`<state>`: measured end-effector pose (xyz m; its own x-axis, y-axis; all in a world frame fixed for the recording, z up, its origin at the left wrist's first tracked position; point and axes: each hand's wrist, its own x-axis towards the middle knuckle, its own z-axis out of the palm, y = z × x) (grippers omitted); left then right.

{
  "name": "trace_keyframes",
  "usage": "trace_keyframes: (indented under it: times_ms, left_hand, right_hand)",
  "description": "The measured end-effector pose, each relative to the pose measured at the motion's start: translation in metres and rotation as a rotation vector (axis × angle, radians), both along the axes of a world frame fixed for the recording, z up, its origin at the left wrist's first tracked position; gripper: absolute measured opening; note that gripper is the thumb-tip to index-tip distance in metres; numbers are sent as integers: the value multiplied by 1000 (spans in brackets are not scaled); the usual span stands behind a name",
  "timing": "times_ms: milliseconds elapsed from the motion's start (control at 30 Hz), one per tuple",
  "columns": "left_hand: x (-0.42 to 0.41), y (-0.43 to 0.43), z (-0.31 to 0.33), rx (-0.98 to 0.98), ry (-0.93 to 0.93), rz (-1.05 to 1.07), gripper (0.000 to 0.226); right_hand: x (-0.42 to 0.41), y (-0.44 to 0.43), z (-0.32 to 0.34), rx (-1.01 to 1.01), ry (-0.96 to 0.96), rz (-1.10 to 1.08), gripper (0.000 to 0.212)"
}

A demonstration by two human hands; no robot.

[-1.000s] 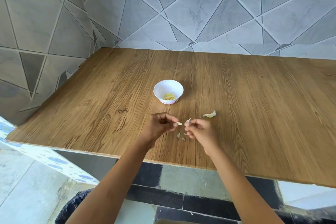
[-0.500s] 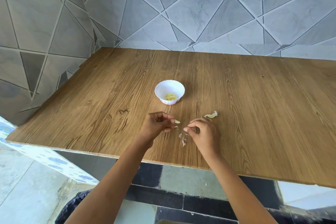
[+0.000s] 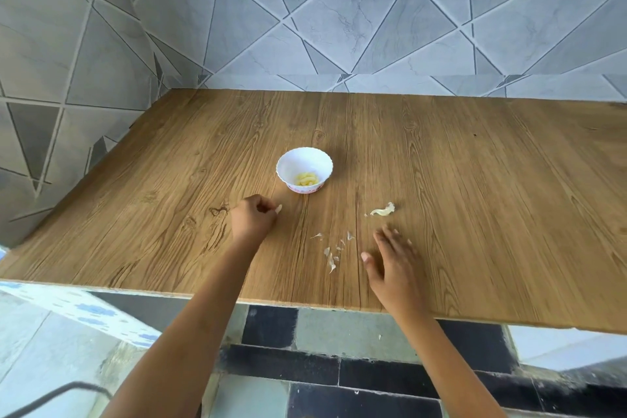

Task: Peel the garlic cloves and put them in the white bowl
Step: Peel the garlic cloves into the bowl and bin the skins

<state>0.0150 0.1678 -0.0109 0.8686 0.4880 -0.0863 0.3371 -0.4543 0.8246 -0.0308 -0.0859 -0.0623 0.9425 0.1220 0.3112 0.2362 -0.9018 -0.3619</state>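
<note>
- Since the earlier frame, the left hand point(image 3: 252, 222) had drawn apart from the right hand point(image 3: 393, 261) and travelled up the desk point(image 3: 475, 180) toward the white bowl point(image 3: 284, 164), taking the garlic clove point(image 3: 278, 209) with it.
- That clove was pinched at the tips of the left fingers point(image 3: 264, 211), near the bowl's near-left side and not yet over the rim.
- It looked tiny, light and firm. Stripped of skin, it was probably slick, so a pinch across its thicker middle seemed safer than one at the tapered end.
- Inside the bowl lay several peeled cloves point(image 3: 307, 179).
- The right hand's fingers were spread wide and held nothing, low over the desk. Whether they touched it could not be told.
- Skin scraps point(image 3: 331, 261) lay scattered between the hands, and a larger curl of peel point(image 3: 383, 210) lay just beyond the right hand.
</note>
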Motion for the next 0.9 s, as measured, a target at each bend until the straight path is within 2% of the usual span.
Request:
trace_keyframes:
  times_ms: [67,167,267,400,500,633,700,800,900]
  left_hand:
    - [-6,-7,2,194,-49,-45,6]
    - [-15,-27,5,383,-126,-243,26]
    - [-16,-53,0,511,-69,-512,43]
    - [-21,-76,-7,635,19,-573,49]
    - [-32,-85,-9,654,10,-671,42]
    - [-26,-89,4,573,-23,-733,36]
    - [-15,-92,12,525,-53,-710,44]
    - [-6,-98,20,541,-22,-803,55]
    - [-10,-91,21,536,-9,-890,51]
  right_hand:
    - [-1,1,-1,5,17,-8,60]
    - [-1,1,-1,17,11,-17,68]
    - [-1,2,0,11,-5,-19,63]
    - [-2,2,1,4,-5,-21,55]
    - [-2,2,3,-8,-16,-23,54]
    - [-2,2,3,-17,-35,-31,53]
    - [-2,2,3,-10,-35,-28,52]
    - [-2,2,3,10,-43,-22,50]
    - [-3,2,4,38,-40,-15,49]
